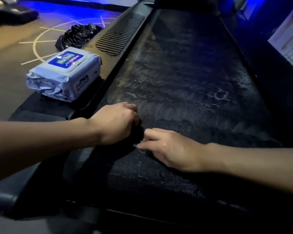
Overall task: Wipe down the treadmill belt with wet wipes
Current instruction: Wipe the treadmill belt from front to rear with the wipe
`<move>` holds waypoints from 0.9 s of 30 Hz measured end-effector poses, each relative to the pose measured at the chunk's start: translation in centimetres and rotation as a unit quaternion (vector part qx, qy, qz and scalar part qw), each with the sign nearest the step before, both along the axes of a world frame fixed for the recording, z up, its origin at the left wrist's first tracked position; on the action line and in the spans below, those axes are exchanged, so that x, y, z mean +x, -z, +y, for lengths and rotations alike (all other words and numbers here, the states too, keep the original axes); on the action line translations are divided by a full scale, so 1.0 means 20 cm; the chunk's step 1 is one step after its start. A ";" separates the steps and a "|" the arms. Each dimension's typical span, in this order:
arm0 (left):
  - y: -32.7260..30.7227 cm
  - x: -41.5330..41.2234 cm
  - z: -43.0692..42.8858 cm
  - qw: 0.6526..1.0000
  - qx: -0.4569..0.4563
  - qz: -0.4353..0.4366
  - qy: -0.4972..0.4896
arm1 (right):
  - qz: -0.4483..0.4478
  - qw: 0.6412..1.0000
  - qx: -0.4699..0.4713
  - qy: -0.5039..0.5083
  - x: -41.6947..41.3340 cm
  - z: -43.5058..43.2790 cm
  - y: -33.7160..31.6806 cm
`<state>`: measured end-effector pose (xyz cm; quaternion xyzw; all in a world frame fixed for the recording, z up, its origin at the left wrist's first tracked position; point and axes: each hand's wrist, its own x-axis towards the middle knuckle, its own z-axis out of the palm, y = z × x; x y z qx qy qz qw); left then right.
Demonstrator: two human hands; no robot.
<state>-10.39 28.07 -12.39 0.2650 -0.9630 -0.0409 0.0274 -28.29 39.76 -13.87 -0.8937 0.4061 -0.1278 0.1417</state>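
Observation:
The black treadmill belt (184,78) runs away from me, streaked with grey dust and wipe marks. Near its front left edge my left hand (115,122) curls its fingers over a dark, dirtied wipe (137,132). Just to the right, my right hand (167,147) lies low on the belt. Its fingertips pinch a greyish edge of the same wipe. Most of the wipe is hidden by my fingers and by shadow.
A blue and white pack of wet wipes (64,75) lies shut on the left side rail (120,34), which has a ribbed tread strip. A crumpled black plastic bag (76,36) sits on the floor beyond. The right rail borders a wall lit blue.

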 end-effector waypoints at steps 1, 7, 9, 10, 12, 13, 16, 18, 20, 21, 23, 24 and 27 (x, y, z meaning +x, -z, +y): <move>0.00 0.00 -0.01 1.000 0.000 0.002 -0.002 | 0.008 1.000 -0.002 -0.005 -0.01 -0.02 -0.01; 0.00 0.03 -0.04 1.000 0.011 0.006 0.003 | -0.017 0.992 -0.039 0.119 -0.06 -0.15 0.02; -0.01 0.05 -0.07 1.000 0.018 -0.004 -0.005 | 0.000 0.999 -0.016 0.052 -0.03 -0.11 0.00; -0.02 0.06 -0.08 1.000 0.021 -0.009 -0.008 | 0.004 0.999 -0.017 0.047 -0.04 -0.13 0.00; -0.02 0.07 -0.10 1.000 0.018 -0.011 -0.011 | -0.025 0.993 -0.047 0.108 -0.08 -0.20 0.01; -0.02 0.08 -0.11 1.000 0.014 -0.013 -0.009 | -0.045 0.986 -0.064 0.145 -0.09 -0.23 0.03; -0.02 0.11 -0.14 1.000 0.008 -0.012 0.002 | -0.051 0.989 -0.064 0.122 -0.03 -0.21 0.04; -0.03 0.13 -0.16 1.000 0.011 -0.012 0.008 | -0.025 0.999 -0.023 0.032 0.03 -0.14 0.02; -0.03 0.15 -0.18 0.999 0.022 -0.016 0.022 | -0.006 1.000 -0.016 0.002 0.04 -0.14 0.01; -0.03 0.15 -0.19 0.999 0.026 -0.018 0.028 | -0.018 0.999 -0.027 0.030 0.02 -0.19 0.01; -0.03 0.17 -0.20 0.999 0.027 -0.017 0.038 | -0.057 0.990 -0.057 0.117 0.01 -0.26 0.04; -0.03 0.17 -0.21 0.999 0.026 -0.014 0.039 | -0.061 0.986 -0.065 0.141 0.02 -0.28 0.04; -0.04 0.20 -0.22 0.999 0.029 -0.010 0.042 | -0.034 0.998 -0.028 0.054 0.13 -0.20 0.03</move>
